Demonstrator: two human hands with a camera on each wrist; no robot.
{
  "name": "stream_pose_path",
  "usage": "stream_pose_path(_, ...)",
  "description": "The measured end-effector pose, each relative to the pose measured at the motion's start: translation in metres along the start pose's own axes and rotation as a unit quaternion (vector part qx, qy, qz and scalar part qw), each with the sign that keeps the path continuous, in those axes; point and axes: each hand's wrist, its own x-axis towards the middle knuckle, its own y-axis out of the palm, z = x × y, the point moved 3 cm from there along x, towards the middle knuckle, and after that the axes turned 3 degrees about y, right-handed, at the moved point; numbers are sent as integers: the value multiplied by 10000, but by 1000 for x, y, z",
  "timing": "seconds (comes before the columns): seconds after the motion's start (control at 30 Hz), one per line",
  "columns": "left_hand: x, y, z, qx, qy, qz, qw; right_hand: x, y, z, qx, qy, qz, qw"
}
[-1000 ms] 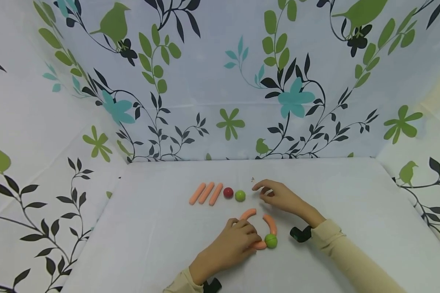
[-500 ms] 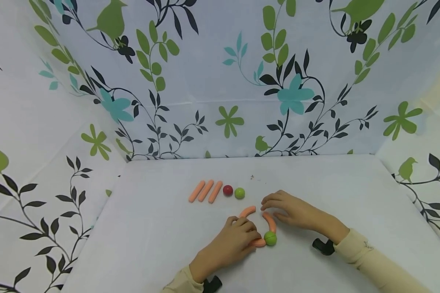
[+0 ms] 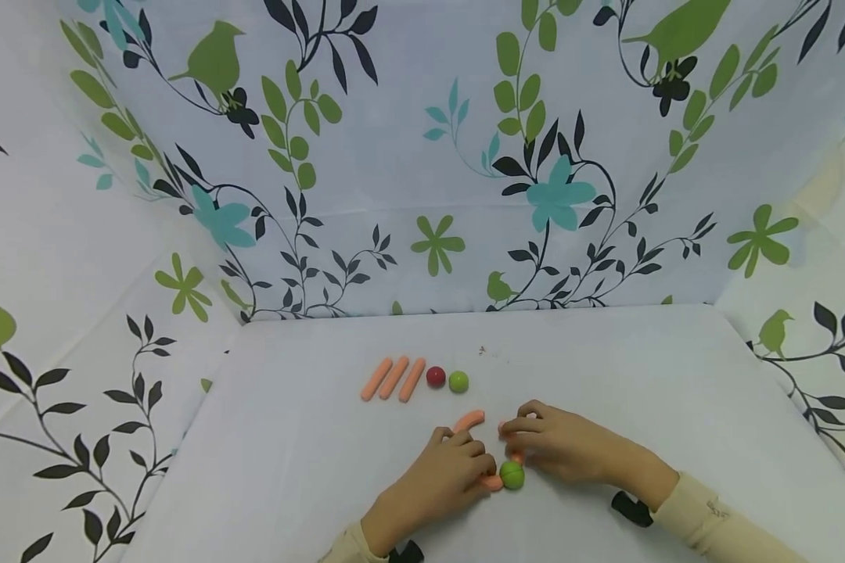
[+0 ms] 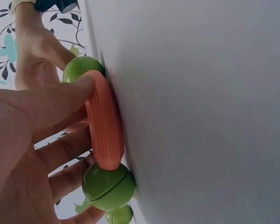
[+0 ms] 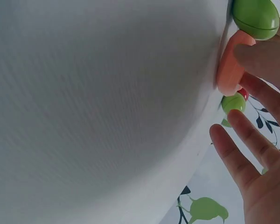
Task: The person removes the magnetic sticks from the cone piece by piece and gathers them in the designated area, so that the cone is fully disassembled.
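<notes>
On a white-covered desk (image 3: 310, 469) walled in by leaf-and-bird print fabric, a green ball (image 3: 512, 475) serves as the fixed mark. Far to its upper left lie three straight orange sticks (image 3: 393, 378) side by side, with a red ball (image 3: 436, 376) and a second green ball (image 3: 458, 381) just to their right. Immediately left of the marker ball, the left hand (image 3: 442, 477) rests on the desk, fingers curled over a curved orange piece (image 4: 105, 126); the left wrist view shows a fingertip pressing that piece, which has a green ball touching each end. Above the marker ball lies another short orange piece (image 3: 469, 420), apart from both hands. Immediately right of the ball, the right hand (image 3: 562, 449) touches a further curved orange piece (image 5: 229, 65), fingers lightly bent and spread rather than clenched around it.
</notes>
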Motion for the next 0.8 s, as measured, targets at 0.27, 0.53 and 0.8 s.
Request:
stream_pose_path(0.27,-7,4,-1,-175,122,30,9998,-8,12,16,117,-51,-124,9998)
stream_pose_path(0.53,-8,8,1,-307,-37,56,9995,-12,15,24,153,-282,-580,9978)
stream_pose_path(0.8,-7,3,-1,-247,-121,-132,9995,-10,13,26,9,-154,-710,9974)
